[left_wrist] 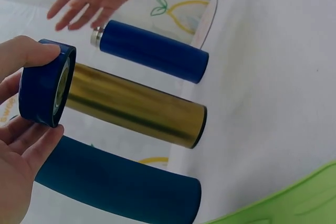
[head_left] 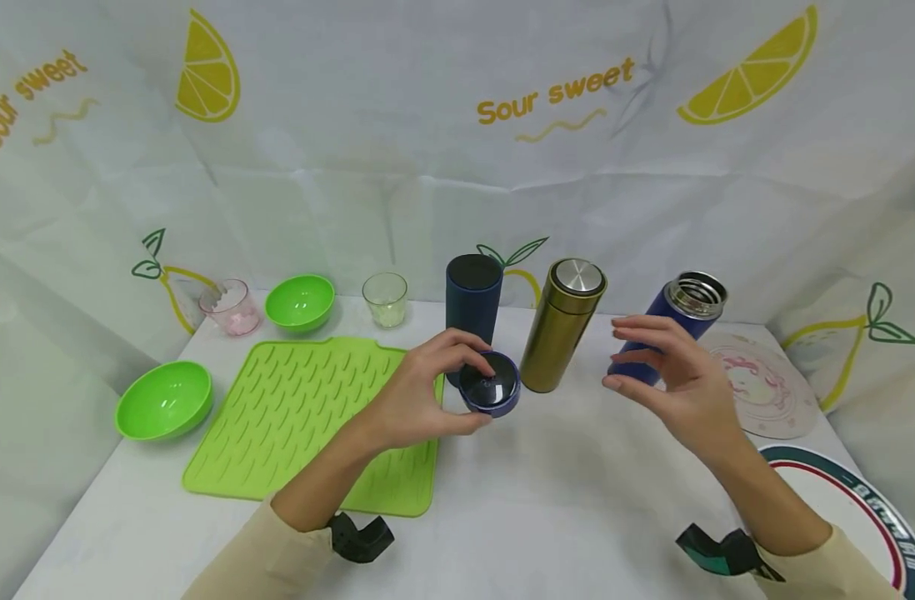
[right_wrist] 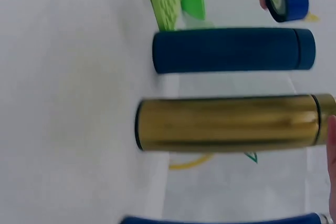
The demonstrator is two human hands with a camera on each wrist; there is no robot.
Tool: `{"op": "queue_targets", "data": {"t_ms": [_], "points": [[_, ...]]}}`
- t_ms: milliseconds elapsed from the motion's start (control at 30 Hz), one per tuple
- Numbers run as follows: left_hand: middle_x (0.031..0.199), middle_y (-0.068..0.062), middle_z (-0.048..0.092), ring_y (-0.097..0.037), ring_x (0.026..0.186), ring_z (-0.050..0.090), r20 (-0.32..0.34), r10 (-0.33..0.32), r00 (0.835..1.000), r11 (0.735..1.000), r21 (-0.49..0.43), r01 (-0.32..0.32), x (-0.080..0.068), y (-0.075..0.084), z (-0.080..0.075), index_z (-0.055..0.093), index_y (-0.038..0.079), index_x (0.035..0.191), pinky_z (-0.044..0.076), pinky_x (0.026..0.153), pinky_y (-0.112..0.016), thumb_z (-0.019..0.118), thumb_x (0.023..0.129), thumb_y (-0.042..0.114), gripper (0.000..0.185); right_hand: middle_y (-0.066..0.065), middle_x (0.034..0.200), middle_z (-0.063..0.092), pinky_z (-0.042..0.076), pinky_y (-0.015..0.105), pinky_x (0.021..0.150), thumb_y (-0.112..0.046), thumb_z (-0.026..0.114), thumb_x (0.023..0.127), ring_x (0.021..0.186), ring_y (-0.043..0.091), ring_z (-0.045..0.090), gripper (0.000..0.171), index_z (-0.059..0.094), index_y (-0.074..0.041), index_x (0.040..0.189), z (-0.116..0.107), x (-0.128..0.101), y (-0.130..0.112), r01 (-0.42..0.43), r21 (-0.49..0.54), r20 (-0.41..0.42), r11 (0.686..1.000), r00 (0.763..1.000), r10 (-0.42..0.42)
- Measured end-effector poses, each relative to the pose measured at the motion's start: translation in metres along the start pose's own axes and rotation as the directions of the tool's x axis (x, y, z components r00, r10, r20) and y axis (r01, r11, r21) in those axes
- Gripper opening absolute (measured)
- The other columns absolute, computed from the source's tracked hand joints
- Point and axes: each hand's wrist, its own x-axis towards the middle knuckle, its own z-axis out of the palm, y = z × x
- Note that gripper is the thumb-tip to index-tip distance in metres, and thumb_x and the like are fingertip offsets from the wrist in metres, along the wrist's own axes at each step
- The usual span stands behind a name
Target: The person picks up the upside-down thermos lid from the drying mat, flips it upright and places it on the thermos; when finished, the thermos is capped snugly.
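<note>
**A:** Hands first, since that's where the action is. Left hand [head_left: 416, 392] has a blue lid [head_left: 490, 383] pinched between thumb and curled fingertips, tipped so its dark inside faces the head camera. It's held off the table, right in front of the dark navy flask [head_left: 472, 308] and just left of the gold flask [head_left: 562, 325].

**B:** And the right one?

**A:** Right hand [head_left: 663, 379] is holding nothing. Fingers are loosely spread and a bit bent, thumb apart, hovering just in front of the blue flask [head_left: 678, 321]. From the head view it overlaps the flask's lower body, but the left wrist view shows the hand clear of it, not gripping.

**B:** So that blue flask is the open one?

**A:** Yep, bare steel threaded mouth showing, no cap on it. The gold one has its silver top on, the navy one has a dark top. All three stand upright in a row near the back of the white table [head_left: 562, 500].

**B:** Anything else around?

**A:** Green ribbed mat [head_left: 307, 408] under the left forearm, a green bowl [head_left: 163, 398] off its left edge, another green bowl [head_left: 300, 302] behind it, a pink cup [head_left: 232, 308] and a clear glass [head_left: 385, 298] along the back. Patterned round plate [head_left: 765, 383] to the right of the blue flask, and a bigger plate with a red and green rim [head_left: 870, 517] at the near right corner.
</note>
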Motion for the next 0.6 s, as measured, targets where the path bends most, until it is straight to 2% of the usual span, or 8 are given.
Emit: {"op": "queue_targets", "data": {"t_ms": [133,267,300,367,500,600], "points": [[0.129,-0.002,0.062,-0.019,0.121,0.061,0.004,0.004,1.000,1.000,0.006,-0.004,-0.002,0.000,-0.001,0.070,0.013,0.107,0.058,0.097,-0.029,0.088,0.074,0.015,0.037,0.005,0.129,0.066,0.055,0.014,0.095,0.007,0.084,0.076,0.120,0.014,0.064,0.057,0.058,0.020,0.124,-0.021,0.005,-0.007,0.094,-0.089,-0.134,0.992,0.985,-0.105],[0.129,-0.002,0.062,-0.019,0.121,0.061,0.007,0.005,1.000,1.000,0.016,-0.005,-0.005,0.001,-0.003,0.071,0.013,0.107,0.057,0.097,-0.030,0.088,0.074,0.016,0.037,0.002,0.136,0.061,0.051,0.016,0.103,-0.007,0.090,0.074,0.130,0.017,0.057,0.076,0.051,0.016,0.134,-0.038,0.009,-0.008,0.093,-0.233,-0.231,0.968,0.961,-0.148],[0.129,-0.002,0.062,-0.019,0.121,0.061,0.009,0.004,1.000,1.000,0.016,-0.004,-0.005,0.001,-0.004,0.071,0.013,0.107,0.057,0.097,-0.030,0.088,0.074,0.016,0.037,0.002,0.139,0.059,0.049,0.016,0.106,-0.003,0.090,0.073,0.134,0.018,0.054,0.077,0.050,0.014,0.137,-0.041,0.010,-0.007,0.076,-0.246,-0.252,0.966,0.958,-0.139],[0.129,-0.002,0.062,-0.018,0.120,0.061,0.008,-0.002,1.000,1.000,0.015,0.002,-0.007,0.002,-0.005,0.071,0.014,0.106,0.057,0.096,-0.031,0.088,0.074,0.015,0.037,0.002,0.145,0.054,0.046,0.015,0.110,0.010,0.085,0.072,0.140,0.020,0.047,0.080,0.047,0.009,0.142,-0.048,0.011,-0.004,0.036,-0.207,-0.294,0.978,0.951,-0.097],[0.130,-0.002,0.062,-0.019,0.120,0.062,0.010,-0.008,1.000,1.000,0.011,0.008,-0.009,0.003,-0.006,0.071,0.014,0.106,0.057,0.096,-0.033,0.089,0.074,0.015,0.037,0.006,0.155,0.042,0.040,0.016,0.117,0.036,0.068,0.065,0.149,0.024,0.034,0.098,0.039,-0.001,0.151,-0.059,0.011,0.004,-0.053,-0.052,-0.363,0.997,0.931,0.030],[0.130,-0.002,0.062,-0.019,0.120,0.062,0.007,-0.012,1.000,1.000,0.003,0.012,-0.011,0.002,-0.007,0.071,0.015,0.106,0.057,0.099,-0.036,0.089,0.074,0.014,0.037,0.004,0.161,0.034,0.035,0.018,0.121,0.033,0.068,0.069,0.152,0.023,0.029,0.103,0.032,-0.011,0.156,-0.067,0.009,0.014,-0.179,-0.030,-0.374,0.983,0.915,0.155]]}}
